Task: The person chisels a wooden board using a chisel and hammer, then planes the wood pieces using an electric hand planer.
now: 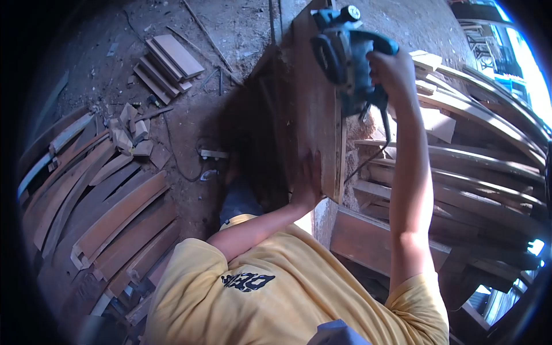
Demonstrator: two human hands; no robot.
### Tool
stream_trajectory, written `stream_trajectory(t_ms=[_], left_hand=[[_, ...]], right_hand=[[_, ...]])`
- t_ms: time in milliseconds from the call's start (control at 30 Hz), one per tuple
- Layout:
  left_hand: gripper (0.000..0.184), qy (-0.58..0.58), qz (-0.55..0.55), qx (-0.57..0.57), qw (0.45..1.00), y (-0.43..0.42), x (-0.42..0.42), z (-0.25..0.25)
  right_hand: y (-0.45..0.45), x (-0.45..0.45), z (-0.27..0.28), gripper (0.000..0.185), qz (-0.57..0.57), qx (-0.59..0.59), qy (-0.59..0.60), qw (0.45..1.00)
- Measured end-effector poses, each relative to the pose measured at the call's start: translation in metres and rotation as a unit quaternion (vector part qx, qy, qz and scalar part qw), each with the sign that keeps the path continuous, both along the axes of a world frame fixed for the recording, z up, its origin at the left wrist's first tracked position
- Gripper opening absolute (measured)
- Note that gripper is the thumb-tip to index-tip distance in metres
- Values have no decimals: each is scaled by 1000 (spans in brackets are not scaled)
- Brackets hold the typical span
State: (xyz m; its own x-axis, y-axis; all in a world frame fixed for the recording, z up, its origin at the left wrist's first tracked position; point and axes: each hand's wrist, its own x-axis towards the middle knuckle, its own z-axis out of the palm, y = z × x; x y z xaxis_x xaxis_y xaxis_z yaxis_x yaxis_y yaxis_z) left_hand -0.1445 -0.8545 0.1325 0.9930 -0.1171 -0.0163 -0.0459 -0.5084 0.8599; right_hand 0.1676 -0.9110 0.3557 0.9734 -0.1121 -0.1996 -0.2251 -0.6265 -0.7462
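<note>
The left hand (307, 183) lies on the board (313, 118), fingers extended, spacing unclear; pressing too lightly could let it shift. Ahead and right of those fingers is the tool (345, 57), its cord (388, 134) liable to snag below. The right hand (394, 72) curls its fingers round the handle (376, 40); a loose grip could let it slip.

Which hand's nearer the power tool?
Right. The right hand grips the handle of the power tool; the left hand rests on the plank, apart from the tool and closer to the person's body.
</note>
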Motion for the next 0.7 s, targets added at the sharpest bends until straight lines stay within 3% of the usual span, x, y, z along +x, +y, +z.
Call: stream_trajectory(t_ms=[67,100,133,167,333,500,567,600,700], left_hand=[[113,-24,14,7,1000,1,0,2],[112,4,3,7,1000,1,1,8],[111,35,-10,6,999,2,1,11],[111,42,-4,7,999,3,2,7],[107,7,-15,-54,998,3,-3,-5],[108,3,-14,-17,1000,-1,-1,-3],[110,19,-21,-20,999,1,-2,-3],[111,16,-21,-17,1000,1,-1,-4],[114,33,-35,-29,998,5,0,3]], right_hand=[[10,68,-6,16,29,-49,-36,998],[11,101,-13,15,69,11,-62,996],[5,150,-26,19,36,-4,-53,998],[30,166,-7,12,25,20,-56,998],[38,260,-15,15,44,25,-74,996],[28,148,0,17,38,-31,-52,997],[-41,107,-34,23,88,14,-10,996],[-22,24,-8,24,102,-72,-56,991],[-37,-159,15,8,-65,2,44,997]])
